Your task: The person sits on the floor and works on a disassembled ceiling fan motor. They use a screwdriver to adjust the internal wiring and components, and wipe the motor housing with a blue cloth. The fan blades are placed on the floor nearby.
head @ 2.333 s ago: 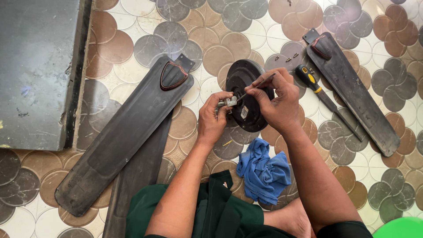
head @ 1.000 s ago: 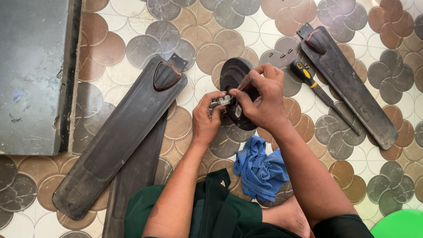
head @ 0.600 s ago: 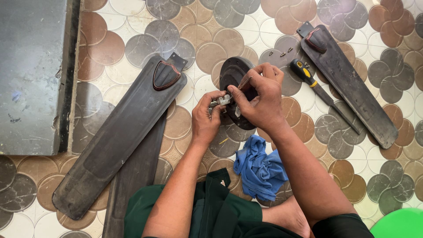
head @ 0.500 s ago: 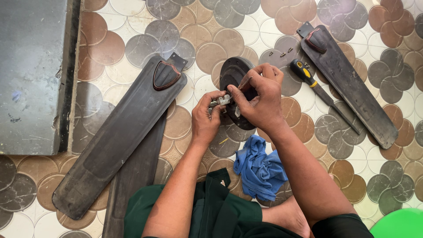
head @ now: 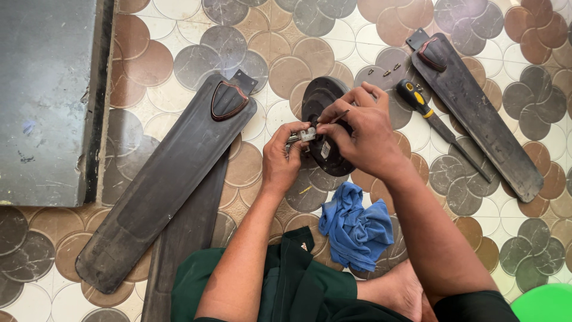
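- The left hand pinches a small metal part between thumb and fingertips, its grip shut tight on it, just as it was half a second ago.
- The right hand is closed around a thin tool whose tip meets the part; since two seconds ago this hand has slid slightly toward the left hand and tilted, so the work has narrowed to that one contact point.
- Directly beneath both grips, touching the right palm, sits the dark round motor housing, on edge against the floor; it has barely shifted.
- Just beyond the right knuckles lie a few loose screws and a yellow-handled screwdriver, untouched.
- A fan blade lies left of the left grip, another blade well right of the right one.
- A blue rag rests below the wrists, near the lap.
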